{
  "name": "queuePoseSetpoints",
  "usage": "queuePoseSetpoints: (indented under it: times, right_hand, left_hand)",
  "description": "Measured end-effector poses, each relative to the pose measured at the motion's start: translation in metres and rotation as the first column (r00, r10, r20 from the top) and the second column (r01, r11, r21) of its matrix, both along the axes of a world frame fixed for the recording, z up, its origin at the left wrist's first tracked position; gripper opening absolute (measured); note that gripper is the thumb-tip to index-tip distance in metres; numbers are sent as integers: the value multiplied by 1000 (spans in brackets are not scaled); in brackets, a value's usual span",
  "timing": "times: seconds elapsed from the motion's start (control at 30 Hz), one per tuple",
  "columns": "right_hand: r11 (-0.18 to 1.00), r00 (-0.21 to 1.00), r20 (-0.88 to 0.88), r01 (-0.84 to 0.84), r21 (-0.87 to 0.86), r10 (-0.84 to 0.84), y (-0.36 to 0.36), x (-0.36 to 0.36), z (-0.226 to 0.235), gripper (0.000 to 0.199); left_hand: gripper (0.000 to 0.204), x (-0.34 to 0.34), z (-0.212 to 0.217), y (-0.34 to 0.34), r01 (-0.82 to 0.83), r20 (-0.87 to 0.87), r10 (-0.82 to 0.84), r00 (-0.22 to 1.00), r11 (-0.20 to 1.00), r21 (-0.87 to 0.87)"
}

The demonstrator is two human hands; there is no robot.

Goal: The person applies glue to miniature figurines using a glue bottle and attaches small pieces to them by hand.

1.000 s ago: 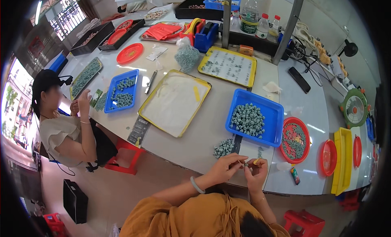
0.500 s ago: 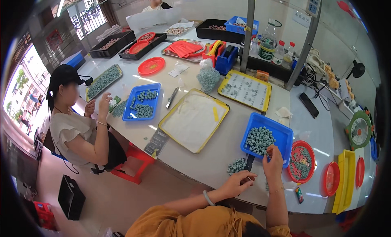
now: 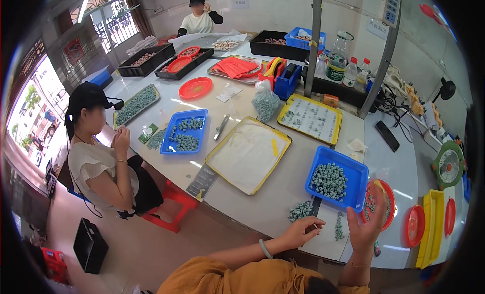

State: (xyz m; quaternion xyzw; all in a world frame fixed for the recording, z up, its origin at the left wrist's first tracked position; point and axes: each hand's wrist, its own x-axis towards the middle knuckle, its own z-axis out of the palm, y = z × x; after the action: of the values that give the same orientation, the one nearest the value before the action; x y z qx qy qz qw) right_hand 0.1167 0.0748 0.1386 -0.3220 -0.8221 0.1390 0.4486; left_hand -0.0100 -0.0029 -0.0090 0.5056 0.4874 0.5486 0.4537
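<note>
White table (image 3: pixel 262 193), green pieces (image 3: pixel 301 211) beside left fingers (image 3: pixel 316 224)

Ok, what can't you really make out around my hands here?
Head view only:
- Right hand: raised over the round red plastic dish, hiding part of it; any grip is unclear.
- Left hand: fingertips by the small green pieces; too small to tell if pinching one.
- Pieces in the blue plastic tray: too small to identify.

I see a long pale worktop (image 3: pixel 283 193) carrying a blue tray (image 3: pixel 353 168) of green pieces, a loose pile of pieces (image 3: pixel 301 211), an empty yellow-rimmed tray (image 3: pixel 247 155) and a red dish (image 3: pixel 388 203).
</note>
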Motion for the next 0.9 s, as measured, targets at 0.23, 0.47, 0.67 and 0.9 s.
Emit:
queuePoseSetpoints:
  times: [0.23, 0.47, 0.67, 0.9]
  right_hand:
    - [954, 948, -105, -294, 68, 300, -58, 21, -43, 26]
    - [962, 955, -112, -273, 25, 274, -74, 16, -53, 29]
    - [975, 985, -58, -168, -147, 161, -87, 14, -51, 27]
    - [981, 999, 11, -41, 188, 39, -57, -38, -28, 47]
  left_hand:
    - [23, 0, 2, 4, -13, -18, 13, 1000, 1000, 26]
    - [18, 3, -2, -3, -48, -15, 49, 999, 997, 63]
    - [20, 6, -2, -1, -22, -17, 23, 1000, 998, 66]
    - [18, 2, -14, -1, -96, -97, 109, 989, 987, 128]
